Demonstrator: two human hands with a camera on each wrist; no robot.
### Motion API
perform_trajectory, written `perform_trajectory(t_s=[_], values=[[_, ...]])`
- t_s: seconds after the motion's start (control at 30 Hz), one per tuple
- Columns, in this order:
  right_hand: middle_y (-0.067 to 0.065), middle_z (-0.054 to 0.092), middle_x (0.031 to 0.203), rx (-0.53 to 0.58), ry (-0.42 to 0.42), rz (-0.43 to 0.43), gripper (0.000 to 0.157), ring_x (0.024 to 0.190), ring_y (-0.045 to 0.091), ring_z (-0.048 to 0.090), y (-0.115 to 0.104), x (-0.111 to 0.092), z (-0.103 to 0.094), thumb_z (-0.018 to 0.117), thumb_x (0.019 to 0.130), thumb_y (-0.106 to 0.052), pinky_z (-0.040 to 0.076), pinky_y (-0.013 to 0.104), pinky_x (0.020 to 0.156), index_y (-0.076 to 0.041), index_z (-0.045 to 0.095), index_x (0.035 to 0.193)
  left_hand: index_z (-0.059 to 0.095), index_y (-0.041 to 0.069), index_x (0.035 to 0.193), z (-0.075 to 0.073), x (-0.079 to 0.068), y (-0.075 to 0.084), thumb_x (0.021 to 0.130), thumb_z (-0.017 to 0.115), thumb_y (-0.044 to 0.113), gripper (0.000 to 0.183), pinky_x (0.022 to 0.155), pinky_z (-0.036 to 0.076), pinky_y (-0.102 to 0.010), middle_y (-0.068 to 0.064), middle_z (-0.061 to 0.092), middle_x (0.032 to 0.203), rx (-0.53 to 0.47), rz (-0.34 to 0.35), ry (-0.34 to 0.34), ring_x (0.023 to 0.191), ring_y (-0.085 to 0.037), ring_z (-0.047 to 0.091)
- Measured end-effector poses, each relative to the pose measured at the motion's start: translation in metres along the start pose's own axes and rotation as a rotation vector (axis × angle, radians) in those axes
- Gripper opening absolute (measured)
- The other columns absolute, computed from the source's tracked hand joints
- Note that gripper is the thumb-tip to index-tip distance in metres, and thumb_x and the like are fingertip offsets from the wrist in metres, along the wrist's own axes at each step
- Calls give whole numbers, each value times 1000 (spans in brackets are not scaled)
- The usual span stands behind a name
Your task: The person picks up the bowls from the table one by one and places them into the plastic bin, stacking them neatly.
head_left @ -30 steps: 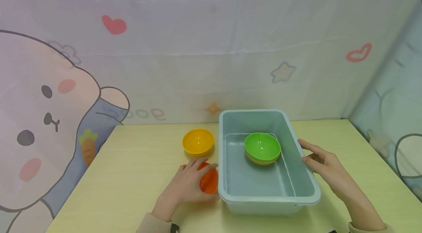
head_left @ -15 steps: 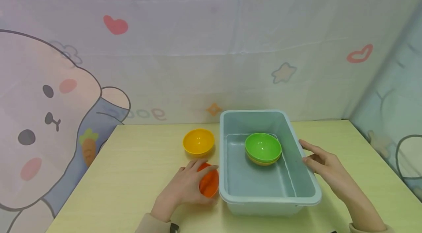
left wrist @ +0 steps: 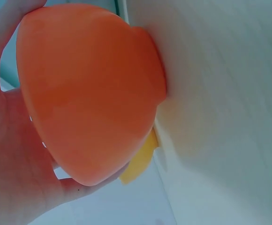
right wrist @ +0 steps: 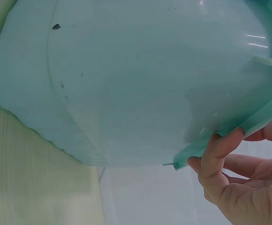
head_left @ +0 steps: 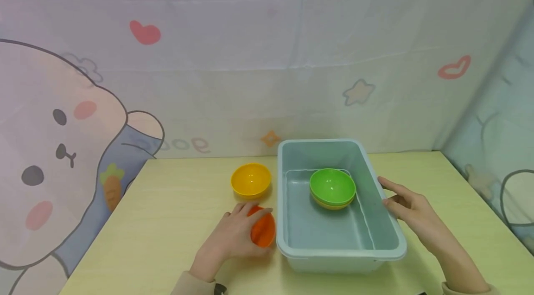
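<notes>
Fingers and thumb of the left hand (head_left: pixel 232 235) are curled round an orange bowl (head_left: pixel 265 227), gripping it from its far and near sides and covering its left side in the head view. A darker patch within it is hard to make out. In the left wrist view its outer wall hides much of the fingers, and whether its foot touches the table (head_left: pixel 162 225) or hangs just above cannot be told. Beyond the left fingertips stands a yellow bowl (head_left: pixel 251 180), mostly hidden by the orange one in that wrist view.

Just right of those fingers is a pale blue tub (head_left: pixel 340 253). The right hand (head_left: pixel 405 204) grips its right rim with bent fingers, the thumb tip partly hidden in the right wrist view. Left of the right fingertips, inside the tub, a green bowl (head_left: pixel 332 187) nests in a yellowish bowl (head_left: pixel 331 205), of which only a low band shows. The left sleeve (head_left: pixel 193 284) and right sleeve (head_left: pixel 469 289) are cut off below the hands.

Well beyond the left fingers, the backdrop (head_left: pixel 233 91) bears mirrored lettering (head_left: pixel 199 144): a "g" and an "o" can be read, the rest too faint to be sure of
</notes>
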State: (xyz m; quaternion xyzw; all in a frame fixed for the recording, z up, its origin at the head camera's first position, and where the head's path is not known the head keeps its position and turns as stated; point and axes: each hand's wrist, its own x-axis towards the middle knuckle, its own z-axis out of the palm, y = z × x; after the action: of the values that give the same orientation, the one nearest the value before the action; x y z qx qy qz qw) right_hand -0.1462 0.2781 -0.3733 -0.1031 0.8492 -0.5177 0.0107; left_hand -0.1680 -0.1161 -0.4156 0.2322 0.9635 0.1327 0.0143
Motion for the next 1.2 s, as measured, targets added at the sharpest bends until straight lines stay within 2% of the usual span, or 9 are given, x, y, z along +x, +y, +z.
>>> perform_trajectory(t_s=[0.37,0.67,0.93,1.2], values=[[-4,65,97,6,-1,-17,56,84,4,61,0,0,1,50,100,-21,51,21,73,0,30,149,52,30,136,-11,-4,1,68,71,67,80,85,45,-51,-7,48,139,-14,-23,49,125,-31,45],[2,65,98,0,2,11,57,85,4,60,0,0,0,50,100,-23,51,22,74,-3,30,150,52,30,137,-16,-2,1,68,71,67,80,81,46,-47,-4,50,135,28,-31,89,122,-28,47],[6,65,99,-9,-1,22,57,85,5,60,-1,0,0,50,100,-24,51,22,75,-5,30,150,53,29,136,-24,-4,3,69,70,68,80,84,46,-53,-9,50,137,51,-48,93,123,-34,46],[7,65,100,-8,0,25,57,85,6,61,-1,-1,0,50,100,-24,50,22,75,-6,30,151,52,30,137,-29,-2,5,70,68,69,80,87,47,-55,-10,51,138,66,-38,102,123,-36,46]])
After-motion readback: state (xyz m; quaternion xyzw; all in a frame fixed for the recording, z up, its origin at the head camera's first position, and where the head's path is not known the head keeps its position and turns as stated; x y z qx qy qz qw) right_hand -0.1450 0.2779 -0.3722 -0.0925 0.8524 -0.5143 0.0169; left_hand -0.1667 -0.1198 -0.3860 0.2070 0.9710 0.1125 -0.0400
